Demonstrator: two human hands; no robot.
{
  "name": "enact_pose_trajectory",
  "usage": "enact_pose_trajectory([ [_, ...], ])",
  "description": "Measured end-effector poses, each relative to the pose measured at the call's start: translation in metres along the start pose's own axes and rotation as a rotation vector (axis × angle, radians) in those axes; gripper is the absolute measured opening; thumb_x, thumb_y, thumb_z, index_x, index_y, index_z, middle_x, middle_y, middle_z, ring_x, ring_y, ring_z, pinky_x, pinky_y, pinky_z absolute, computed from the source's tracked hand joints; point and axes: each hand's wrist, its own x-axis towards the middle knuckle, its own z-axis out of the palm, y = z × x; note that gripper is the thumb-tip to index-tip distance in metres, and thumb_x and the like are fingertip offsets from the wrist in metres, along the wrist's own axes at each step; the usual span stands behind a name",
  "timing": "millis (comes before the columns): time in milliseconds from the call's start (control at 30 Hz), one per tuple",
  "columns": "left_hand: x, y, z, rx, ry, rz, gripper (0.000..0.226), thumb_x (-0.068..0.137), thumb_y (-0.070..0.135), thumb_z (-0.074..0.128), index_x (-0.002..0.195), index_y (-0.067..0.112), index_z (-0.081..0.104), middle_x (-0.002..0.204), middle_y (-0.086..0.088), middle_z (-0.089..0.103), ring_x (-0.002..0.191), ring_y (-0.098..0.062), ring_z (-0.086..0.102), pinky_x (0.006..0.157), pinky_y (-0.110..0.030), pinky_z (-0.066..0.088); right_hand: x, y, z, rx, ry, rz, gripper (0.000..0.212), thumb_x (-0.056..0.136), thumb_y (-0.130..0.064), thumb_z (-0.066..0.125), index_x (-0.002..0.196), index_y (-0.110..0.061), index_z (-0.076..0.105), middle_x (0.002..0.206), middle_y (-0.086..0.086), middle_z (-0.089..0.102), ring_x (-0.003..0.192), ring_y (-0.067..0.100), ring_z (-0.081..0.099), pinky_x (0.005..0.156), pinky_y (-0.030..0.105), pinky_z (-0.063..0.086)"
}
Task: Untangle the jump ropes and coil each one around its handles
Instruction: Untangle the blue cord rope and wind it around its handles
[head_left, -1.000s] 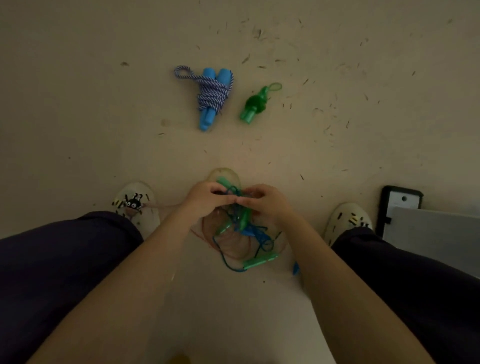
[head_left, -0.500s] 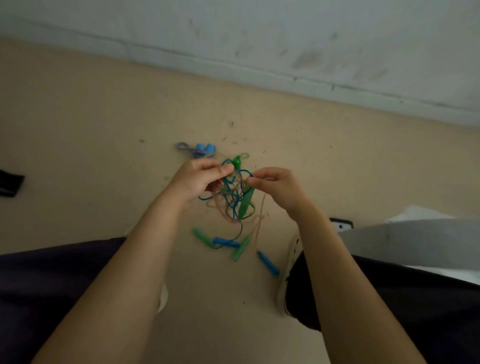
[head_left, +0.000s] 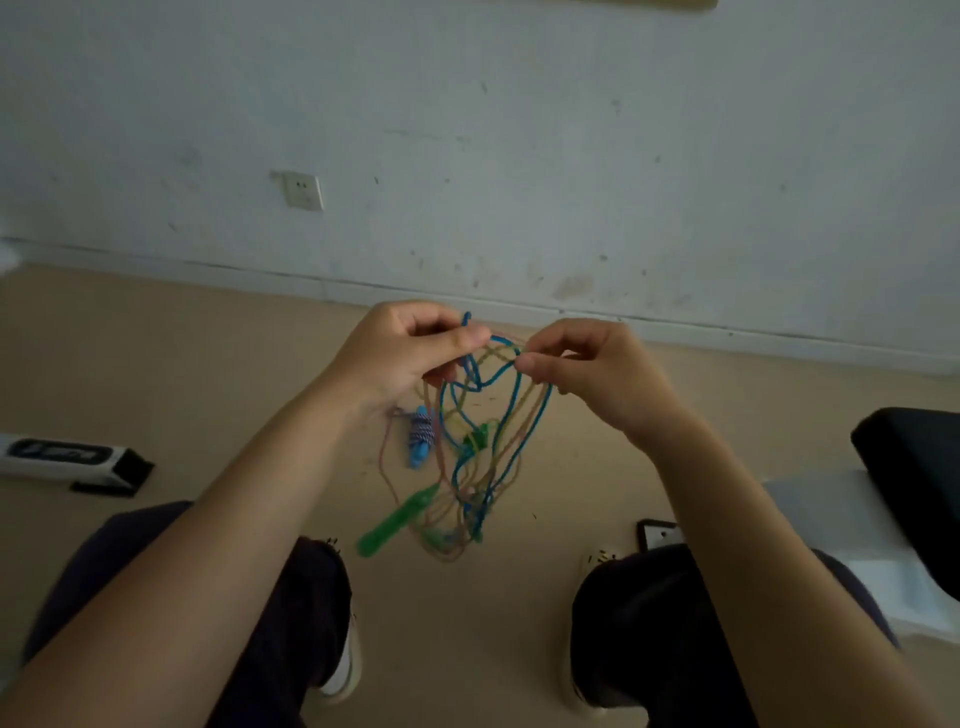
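Your left hand (head_left: 400, 358) and your right hand (head_left: 587, 369) are raised close together, and each one pinches strands at the top of the tangled ropes (head_left: 483, 441), which hang in the air between your knees. A green handle (head_left: 397, 519) hangs at the low left of the tangle. Farther away, a coiled blue rope (head_left: 420, 439) lies on the floor (head_left: 156, 364), toward the wall (head_left: 519, 130).
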Motion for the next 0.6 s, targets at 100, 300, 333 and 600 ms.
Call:
enact_pose_trajectory([
  [100, -0.012, -0.004, -0.006, 0.005, -0.018, -0.027, 0.021, 0.072, 0.028, 0.075, 0.083, 0.01, 0.071, 0.067, 0.001, 0.067, 0.054, -0.007, 0.06, 0.056, -0.018, 0.049, -0.008, -0.002, -0.008, -0.115, -0.042, 0.022, 0.014, 0.07, -0.035, 0.084, 0.071, -0.026, 0.074, 0.06, -0.007, 0.059, 0.061, 0.014, 0.045, 0.061, 0.028, 0.036],
  [300, -0.03, -0.039, -0.002, -0.047, -0.108, -0.058, 0.016, 0.079, 0.021, 0.075, 0.084, 0.007, 0.07, 0.077, -0.003, 0.071, 0.07, -0.007, 0.066, 0.068, -0.018, 0.053, -0.014, 0.027, 0.009, -0.133, -0.073, 0.038, 0.038, 0.078, -0.053, 0.065, 0.095, -0.021, 0.074, 0.093, -0.001, 0.073, 0.087, 0.012, 0.067, 0.079, 0.038, 0.055],
  [333, -0.031, -0.044, -0.001, -0.018, -0.151, -0.055, 0.017, 0.082, 0.023, 0.077, 0.083, 0.008, 0.07, 0.079, -0.003, 0.072, 0.074, -0.009, 0.067, 0.071, -0.019, 0.052, -0.013, 0.03, 0.012, -0.109, -0.084, 0.031, 0.038, 0.082, -0.05, 0.063, 0.106, -0.022, 0.071, 0.102, -0.003, 0.073, 0.096, 0.012, 0.068, 0.084, 0.037, 0.056],
  [600, -0.03, -0.049, -0.002, 0.069, -0.37, -0.04, 0.023, 0.083, 0.042, 0.07, 0.08, 0.019, 0.072, 0.089, -0.016, 0.069, 0.084, -0.031, 0.064, 0.081, -0.044, 0.051, -0.011, 0.044, 0.025, -0.047, -0.288, 0.061, 0.013, 0.086, -0.008, 0.072, 0.099, -0.012, 0.069, 0.097, 0.009, 0.073, 0.094, 0.023, 0.07, 0.091, 0.042, 0.056],
])
